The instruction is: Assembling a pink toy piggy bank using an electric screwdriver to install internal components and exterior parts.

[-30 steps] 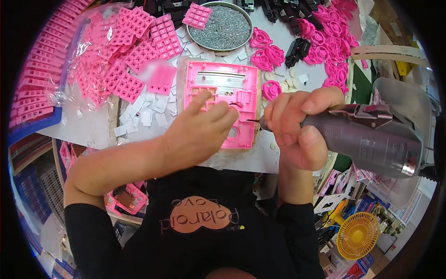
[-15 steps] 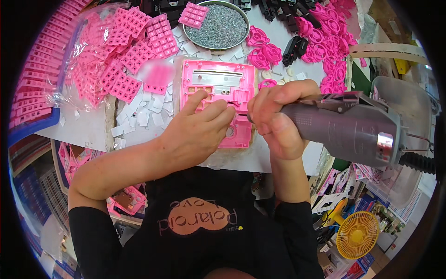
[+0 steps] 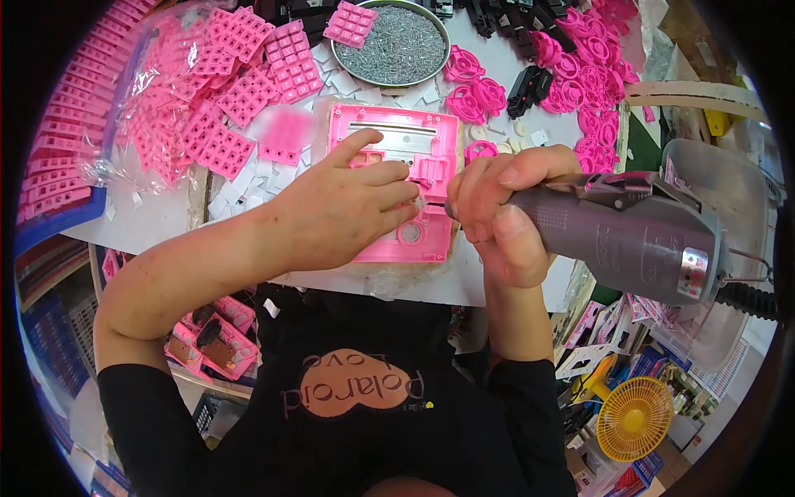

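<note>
A pink plastic housing (image 3: 439, 128) with square cutouts and a silvery strip lies open side up on the worktable in front of me. My left hand (image 3: 339, 207) is over its left and lower part, fingers stretched out and apart, with nothing seen in them. Whether the fingertips touch the housing I cannot tell. At the right edge of the housing, my right hand (image 3: 509, 219) is wrapped round the front end of a grey electric screwdriver (image 3: 617, 236). Its body points right, toward a black cord, and its tip is mostly hidden by the fingers.
Pink keypads (image 3: 219, 137) are heaped at left, beside white paper squares (image 3: 269, 178). A round tin of small screws (image 3: 393, 45) stands at the back. Pink ring-shaped parts (image 3: 571, 83) and black parts (image 3: 526, 91) lie at back right. A yellow fan (image 3: 635, 418) is at lower right.
My left hand's fingers have spread from a bunched position over the housing, and its forearm has swung down and left. The right hand keeps its hold on the screwdriver, shifted only slightly.
</note>
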`<state>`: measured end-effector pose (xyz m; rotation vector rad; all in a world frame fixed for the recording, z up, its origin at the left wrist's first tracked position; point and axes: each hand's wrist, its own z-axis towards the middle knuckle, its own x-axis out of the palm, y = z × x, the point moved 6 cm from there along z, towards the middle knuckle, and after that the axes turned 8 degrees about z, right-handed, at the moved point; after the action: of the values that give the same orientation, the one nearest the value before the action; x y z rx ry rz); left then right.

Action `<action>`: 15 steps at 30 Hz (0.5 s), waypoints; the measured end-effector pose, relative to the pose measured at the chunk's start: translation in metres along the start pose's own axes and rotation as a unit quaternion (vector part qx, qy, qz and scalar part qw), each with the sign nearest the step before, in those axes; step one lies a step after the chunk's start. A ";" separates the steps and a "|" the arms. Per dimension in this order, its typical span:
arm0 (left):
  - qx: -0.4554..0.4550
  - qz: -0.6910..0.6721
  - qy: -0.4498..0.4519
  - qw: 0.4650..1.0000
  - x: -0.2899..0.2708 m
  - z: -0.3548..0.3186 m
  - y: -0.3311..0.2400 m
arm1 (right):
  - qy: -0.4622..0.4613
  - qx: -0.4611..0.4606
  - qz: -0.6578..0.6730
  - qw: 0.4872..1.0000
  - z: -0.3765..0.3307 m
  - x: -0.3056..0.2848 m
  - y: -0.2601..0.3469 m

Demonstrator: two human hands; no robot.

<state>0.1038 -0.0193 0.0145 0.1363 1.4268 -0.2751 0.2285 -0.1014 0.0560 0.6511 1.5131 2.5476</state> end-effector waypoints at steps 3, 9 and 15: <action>0.010 -0.009 -0.022 1.000 -0.003 0.001 0.005 | -0.005 0.005 0.019 1.000 -0.002 0.003 -0.003; 0.018 -0.010 -0.043 0.999 -0.005 0.000 0.007 | -0.009 0.008 0.022 1.000 -0.007 0.005 -0.016; 0.033 -0.020 -0.040 0.998 -0.007 0.001 0.007 | 0.026 0.016 0.004 1.000 -0.008 0.014 -0.022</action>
<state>0.1061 -0.0116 0.0210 0.1488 1.3419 -0.3562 0.2100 -0.0930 0.0378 0.6002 1.5735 2.5711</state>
